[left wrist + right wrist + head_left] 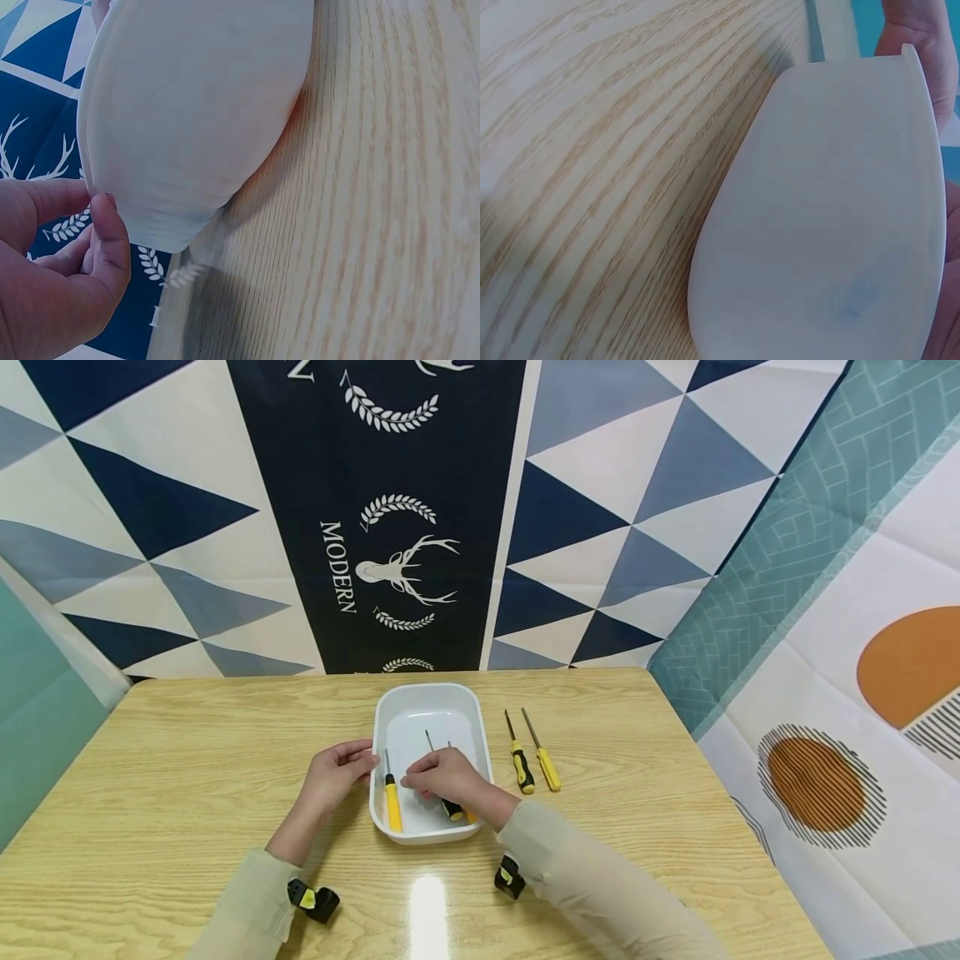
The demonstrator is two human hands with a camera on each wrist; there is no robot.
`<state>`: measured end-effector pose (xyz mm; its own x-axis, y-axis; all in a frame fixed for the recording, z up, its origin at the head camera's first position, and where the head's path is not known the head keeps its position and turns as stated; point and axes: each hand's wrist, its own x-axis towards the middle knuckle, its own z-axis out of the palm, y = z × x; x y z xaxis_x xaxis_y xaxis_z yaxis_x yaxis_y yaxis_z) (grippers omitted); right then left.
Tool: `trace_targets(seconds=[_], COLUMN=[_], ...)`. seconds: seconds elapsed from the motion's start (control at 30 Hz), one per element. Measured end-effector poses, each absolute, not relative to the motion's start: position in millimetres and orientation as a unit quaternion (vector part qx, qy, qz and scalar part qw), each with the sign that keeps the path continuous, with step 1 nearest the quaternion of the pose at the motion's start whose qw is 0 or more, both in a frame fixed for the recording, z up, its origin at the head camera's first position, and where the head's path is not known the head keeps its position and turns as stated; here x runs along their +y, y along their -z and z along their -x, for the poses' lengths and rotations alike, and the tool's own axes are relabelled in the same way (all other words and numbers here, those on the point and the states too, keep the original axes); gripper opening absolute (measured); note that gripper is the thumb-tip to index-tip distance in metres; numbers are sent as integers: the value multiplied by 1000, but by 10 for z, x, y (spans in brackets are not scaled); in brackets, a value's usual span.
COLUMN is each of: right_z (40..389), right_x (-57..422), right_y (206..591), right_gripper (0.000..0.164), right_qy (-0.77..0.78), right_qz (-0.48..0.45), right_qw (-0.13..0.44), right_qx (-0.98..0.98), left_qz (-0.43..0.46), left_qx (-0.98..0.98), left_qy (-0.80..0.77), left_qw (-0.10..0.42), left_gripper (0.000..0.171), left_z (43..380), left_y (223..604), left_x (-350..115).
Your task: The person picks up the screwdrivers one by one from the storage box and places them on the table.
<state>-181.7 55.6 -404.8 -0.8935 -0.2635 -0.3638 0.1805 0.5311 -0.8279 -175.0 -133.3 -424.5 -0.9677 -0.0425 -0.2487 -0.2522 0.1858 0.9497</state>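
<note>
A white tray (431,837) stands on the table. My left hand (337,774) pinches its left rim between thumb and fingers, as the left wrist view also shows. Inside the tray, along the left wall, lies a yellow-handled screwdriver (393,802). A black-and-yellow screwdriver (452,810) and another with an orange-yellow handle (471,817) lie to the right, partly covered by my right hand (446,777). That hand reaches over the right wall, its bent fingertips close to the left screwdriver, with nothing visible between them. In the right wrist view the tray's wall (817,202) hides most of it.
To the right of the tray, two more screwdrivers lie on the wooden table (187,760): a black-and-yellow one (521,767) and a yellow-handled one (548,768). A patterned cloth wall (405,468) rises behind the table's back edge.
</note>
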Motion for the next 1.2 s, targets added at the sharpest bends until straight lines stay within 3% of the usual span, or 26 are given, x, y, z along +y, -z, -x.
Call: trace_targets(seconds=[1.2], right_z=[1730], right_x=[343], right_y=[4052], right_gripper=[15], right_qy=[503], right_qz=[-19], right_qw=[231], right_qx=[832], left_qz=[96], left_qx=[756], left_qy=[-642], left_qw=[89], left_gripper=[39], left_z=[1742], left_y=[4241], left_x=[-1349])
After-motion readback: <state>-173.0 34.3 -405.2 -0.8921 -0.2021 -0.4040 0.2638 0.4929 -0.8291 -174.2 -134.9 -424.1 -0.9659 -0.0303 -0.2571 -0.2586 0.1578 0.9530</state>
